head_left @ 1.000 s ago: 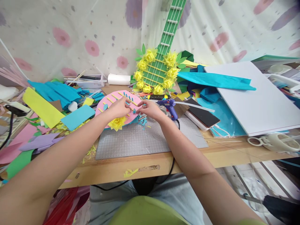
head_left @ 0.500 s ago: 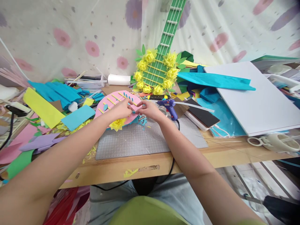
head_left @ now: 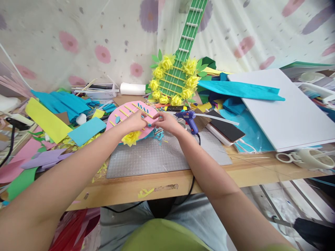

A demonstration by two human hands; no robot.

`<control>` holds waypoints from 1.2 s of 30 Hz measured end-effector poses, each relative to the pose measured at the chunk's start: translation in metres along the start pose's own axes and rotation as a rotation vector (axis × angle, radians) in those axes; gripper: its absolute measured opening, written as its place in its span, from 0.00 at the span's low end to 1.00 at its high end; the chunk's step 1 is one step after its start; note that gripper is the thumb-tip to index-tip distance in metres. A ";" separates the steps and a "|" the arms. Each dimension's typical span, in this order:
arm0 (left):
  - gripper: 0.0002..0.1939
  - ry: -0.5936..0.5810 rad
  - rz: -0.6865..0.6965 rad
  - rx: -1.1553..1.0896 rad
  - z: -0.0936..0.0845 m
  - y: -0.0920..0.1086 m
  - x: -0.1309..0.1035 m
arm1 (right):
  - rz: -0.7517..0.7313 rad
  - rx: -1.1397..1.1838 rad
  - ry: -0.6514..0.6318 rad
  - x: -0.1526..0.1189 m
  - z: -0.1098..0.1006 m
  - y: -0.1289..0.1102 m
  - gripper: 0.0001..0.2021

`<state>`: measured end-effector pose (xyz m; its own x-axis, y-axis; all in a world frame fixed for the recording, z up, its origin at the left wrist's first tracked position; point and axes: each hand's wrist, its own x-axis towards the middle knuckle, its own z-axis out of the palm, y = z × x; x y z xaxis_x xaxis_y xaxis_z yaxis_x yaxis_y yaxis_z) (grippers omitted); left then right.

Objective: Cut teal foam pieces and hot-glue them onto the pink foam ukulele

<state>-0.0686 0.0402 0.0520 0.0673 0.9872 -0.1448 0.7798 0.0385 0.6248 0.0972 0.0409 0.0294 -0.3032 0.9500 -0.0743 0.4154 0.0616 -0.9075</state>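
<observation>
A rounded pink paper craft piece (head_left: 112, 122) lies on the grey cutting mat (head_left: 136, 163), with yellow sticks, small blue pieces and a yellow paper flower (head_left: 131, 138) on it. Over its middle, my left hand (head_left: 135, 120) has its fingers drawn together; what they pinch, if anything, is hidden. A small blue piece (head_left: 149, 124) shows just below those fingertips. My right hand (head_left: 167, 122) pinches at the pink piece's right edge, thumb and fingers nearly meeting. A purple glue gun (head_left: 190, 120) with a clear glue stick stands to the right of that hand.
Behind the mat leans a green paper guitar (head_left: 173, 78) ringed with yellow flowers. Coloured paper (head_left: 49, 120) and scraps crowd the left side. A black phone (head_left: 226, 124), white board (head_left: 293, 118) and tape dispenser (head_left: 314, 158) lie right. A black cable (head_left: 193, 184) hangs over the table edge.
A small blue piece now shows more plainly on the pink piece under my left fingertips. Both hands have stayed nearly in place.
</observation>
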 end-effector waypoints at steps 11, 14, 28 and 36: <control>0.23 -0.043 -0.076 0.011 -0.002 0.005 0.000 | -0.013 -0.010 0.006 -0.001 0.001 -0.001 0.12; 0.24 -0.068 -0.120 0.001 -0.003 0.009 -0.001 | -0.001 0.000 0.005 0.000 0.000 0.000 0.12; 0.19 -0.095 -0.155 0.033 -0.005 0.019 -0.003 | 0.019 0.024 -0.006 -0.002 0.000 -0.002 0.11; 0.25 0.042 -0.158 -0.009 -0.033 0.020 -0.004 | 0.004 0.093 0.037 0.002 -0.013 0.005 0.10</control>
<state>-0.0739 0.0421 0.0909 -0.0820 0.9742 -0.2101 0.7733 0.1952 0.6032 0.1098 0.0466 0.0303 -0.2689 0.9610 -0.0641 0.3346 0.0308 -0.9418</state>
